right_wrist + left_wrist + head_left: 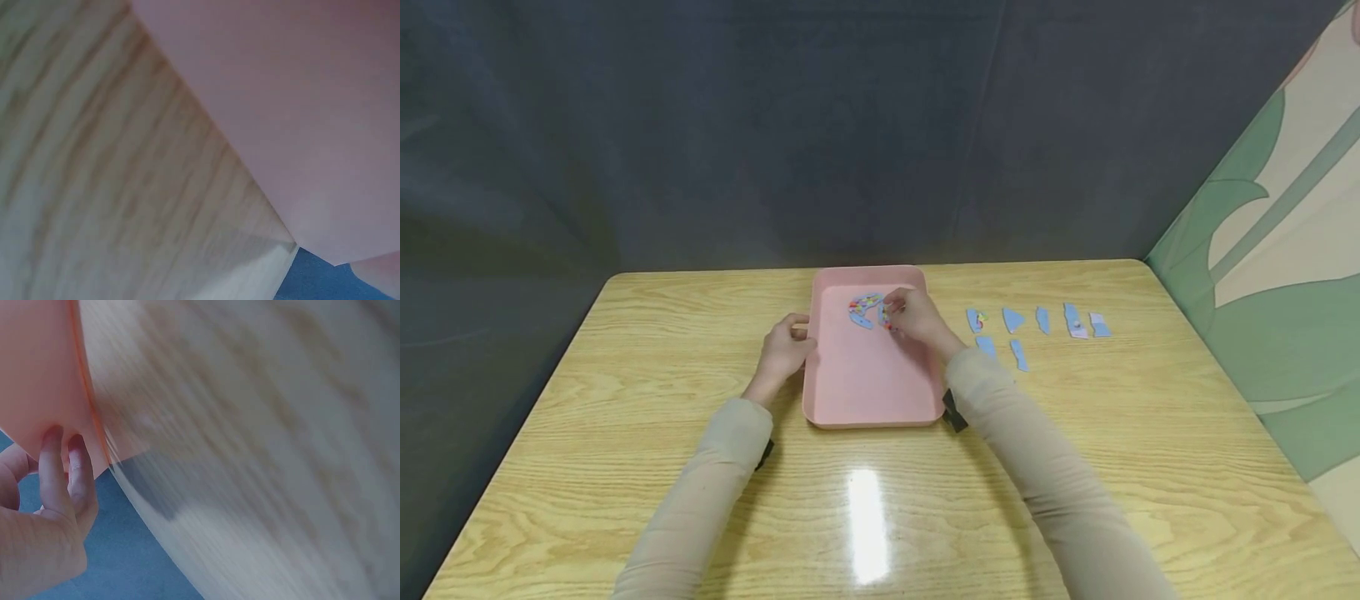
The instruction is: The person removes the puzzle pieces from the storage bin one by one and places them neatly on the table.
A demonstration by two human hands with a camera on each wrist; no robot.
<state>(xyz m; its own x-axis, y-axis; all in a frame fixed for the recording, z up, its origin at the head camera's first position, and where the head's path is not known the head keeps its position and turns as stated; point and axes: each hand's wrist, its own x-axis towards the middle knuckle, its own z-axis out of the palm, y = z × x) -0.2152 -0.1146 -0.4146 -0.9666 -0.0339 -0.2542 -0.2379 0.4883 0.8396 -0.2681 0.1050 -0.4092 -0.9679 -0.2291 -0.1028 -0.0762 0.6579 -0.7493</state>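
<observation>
A pink tray [865, 392] lies on the wooden table. My left hand [786, 348] holds its left rim, thumb at the edge; in the left wrist view the fingers [56, 469] press against the tray's outer wall. Over the tray's upper right, my right hand [916, 317] pinches a blue puzzle piece [883, 317] with coloured spots, partly covered by the fingers. Left of it, blue puzzle pieces [859, 319] with a multicoloured pattern form a curved shape on the tray bottom. Only a sliver of the right hand shows at the right wrist view's lower corner.
Several flat blue puzzle pieces [1012, 320] lie spread out on the table [1150, 433] right of the tray. One of them [1075, 322] has a pale lilac end. A dark curtain [790, 133] hangs behind the table, and a leaf-patterned cloth [1285, 250] stands at the right.
</observation>
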